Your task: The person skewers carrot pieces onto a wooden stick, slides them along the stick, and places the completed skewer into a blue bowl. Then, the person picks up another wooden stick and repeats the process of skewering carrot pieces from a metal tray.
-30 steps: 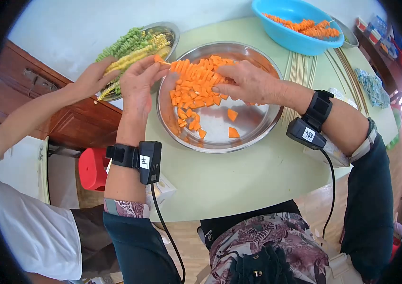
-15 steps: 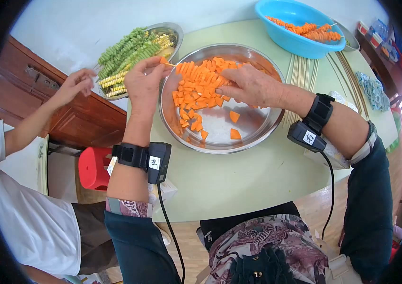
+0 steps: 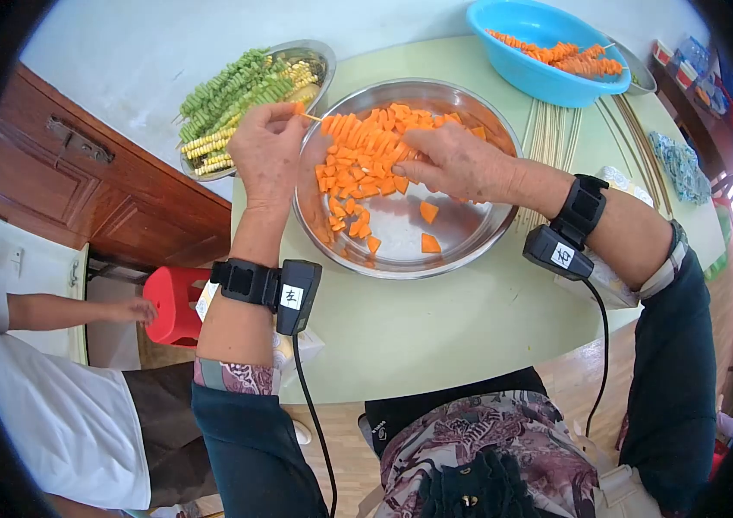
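My right hand (image 3: 461, 160) is wrapped round a skewer of carrot slices (image 3: 362, 132), held over the steel basin (image 3: 396, 237). The bare tip of the skewer points left, toward my left hand (image 3: 267, 147). Between the thumb and fingers of my left hand is a small carrot piece (image 3: 299, 108), right at that tip. Cut carrot pieces (image 3: 358, 183) are heaped in the far and left parts of the basin, with a few loose ones lying nearer to me. My right fingers hide the skewer's other end.
At the back left, a metal tray (image 3: 328, 65) bears green and yellow vegetable skewers (image 3: 232, 95). A blue basin (image 3: 504, 65) with carrot skewers (image 3: 586, 62) stands at the back right, near bare bamboo sticks (image 3: 552, 134). A person in a white shirt (image 3: 64, 423) is at left, beside a red stool (image 3: 172, 306).
The other person's hand has dropped from near the vegetable tray down to the red stool. My hands stay almost in place, the left still pinching the carrot piece at the skewer's tip.
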The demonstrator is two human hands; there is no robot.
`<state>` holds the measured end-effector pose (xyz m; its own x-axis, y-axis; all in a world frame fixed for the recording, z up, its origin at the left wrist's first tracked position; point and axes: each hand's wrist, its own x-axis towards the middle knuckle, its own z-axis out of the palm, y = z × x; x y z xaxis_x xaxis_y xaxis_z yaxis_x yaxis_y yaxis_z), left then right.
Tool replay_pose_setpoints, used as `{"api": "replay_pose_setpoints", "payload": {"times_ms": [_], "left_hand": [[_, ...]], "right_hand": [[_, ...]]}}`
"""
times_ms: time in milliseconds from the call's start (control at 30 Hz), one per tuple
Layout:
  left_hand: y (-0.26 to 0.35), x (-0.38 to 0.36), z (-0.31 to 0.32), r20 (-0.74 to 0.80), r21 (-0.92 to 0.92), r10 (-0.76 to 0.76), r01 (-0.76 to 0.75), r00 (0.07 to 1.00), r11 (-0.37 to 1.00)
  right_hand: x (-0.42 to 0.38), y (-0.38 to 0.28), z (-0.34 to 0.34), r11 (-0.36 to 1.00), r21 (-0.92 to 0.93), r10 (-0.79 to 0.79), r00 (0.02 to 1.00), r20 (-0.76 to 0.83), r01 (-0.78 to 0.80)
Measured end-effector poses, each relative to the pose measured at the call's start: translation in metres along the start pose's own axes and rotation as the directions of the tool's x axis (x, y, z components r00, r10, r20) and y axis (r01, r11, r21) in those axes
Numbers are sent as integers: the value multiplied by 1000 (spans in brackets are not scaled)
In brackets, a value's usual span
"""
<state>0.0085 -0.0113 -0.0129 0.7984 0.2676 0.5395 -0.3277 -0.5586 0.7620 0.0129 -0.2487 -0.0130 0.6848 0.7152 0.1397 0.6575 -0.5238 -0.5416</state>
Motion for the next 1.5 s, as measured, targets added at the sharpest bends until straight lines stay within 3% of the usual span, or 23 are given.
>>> {"api": "replay_pose_setpoints", "payload": {"times_ms": [167, 500, 567, 667, 900, 967, 1000, 1067, 1100, 1167, 1300, 1333, 1367, 1400, 1467, 1500], "left_hand": [[2, -2, 1, -14, 175, 95, -91, 995, 980], [3, -4, 3, -5, 154, 114, -112, 993, 982], [5, -6, 4, 8, 125, 107, -107, 994, 986], [6, -6, 3, 18, 177, 145, -146, 989, 973], [6, -6, 4, 1, 169, 168, -166, 986, 972], [7, -6, 4, 0, 141, 146, -144, 989, 979], [7, -6, 5, 1, 141, 145, -144, 989, 979], [5, -5, 6, 2, 193, 156, -154, 988, 969], [5, -5, 6, 4, 193, 155, -153, 988, 969], [5, -5, 6, 3, 213, 201, -197, 979, 957], [7, -6, 6, 10, 186, 188, -186, 982, 965], [12, -9, 6, 9, 131, 133, -133, 991, 982], [15, -10, 6, 11, 75, 79, -79, 997, 994], [14, -10, 7, 11, 75, 79, -80, 997, 994], [13, -9, 7, -12, 57, 35, -35, 999, 998], [15, -10, 7, -12, 57, 36, -35, 999, 998]], "right_hand": [[0, -2, 0, 1000, -12, 14, 1000, 22, -13], [-2, -4, -2, 999, 47, 9, 1000, -9, -9], [-2, -10, -7, 943, 310, 89, 988, 124, -124], [0, -10, -7, 861, 471, 110, 974, 198, -193], [-2, -15, -10, 777, 578, 110, 957, 268, -251], [-1, -13, -8, 896, 408, 94, 974, 208, -174], [-1, -10, -5, 896, 408, 95, 974, 208, -175], [1, 2, 6, 991, 112, -74, 997, -32, 77], [2, 8, 11, 991, 113, -73, 997, -31, 76], [3, 20, 19, 943, -243, -289, 924, -251, 229], [1, 7, 10, 962, -208, -219, 956, -194, 178], [-2, -6, -1, 996, 71, -41, 998, -47, 45], [-3, -13, -6, 938, 318, 93, 985, 143, -135], [-2, -13, -6, 939, 318, 93, 985, 143, -135], [-1, -11, -6, 766, 593, 108, 959, 261, -248], [-1, -11, -7, 766, 593, 108, 959, 260, -248]]}}
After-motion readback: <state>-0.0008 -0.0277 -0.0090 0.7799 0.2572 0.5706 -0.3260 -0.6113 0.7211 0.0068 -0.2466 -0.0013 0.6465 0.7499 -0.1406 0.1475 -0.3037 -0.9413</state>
